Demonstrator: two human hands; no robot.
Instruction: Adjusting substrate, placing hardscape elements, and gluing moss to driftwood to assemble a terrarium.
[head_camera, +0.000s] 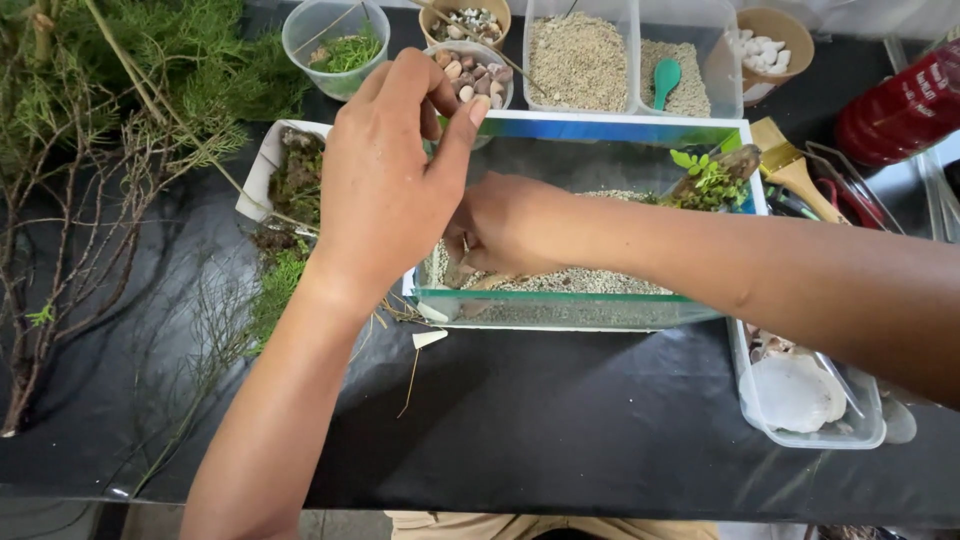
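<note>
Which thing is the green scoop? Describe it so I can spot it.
Start at the glass tank mid-table. Just behind it stand two clear tubs of pale gravel; look in the right tub. The scoop sticks up from its gravel, the only teal plastic piece back there.

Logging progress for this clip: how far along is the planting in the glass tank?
Done: the glass tank has a gravel bed, and a small green plant stands on wood at its far right corner. In hand: the right hand presses into the gravel at the tank's left end; the left hand hovers above, fingers pinched. Left: moss tray and pebble cups sit outside.
</note>
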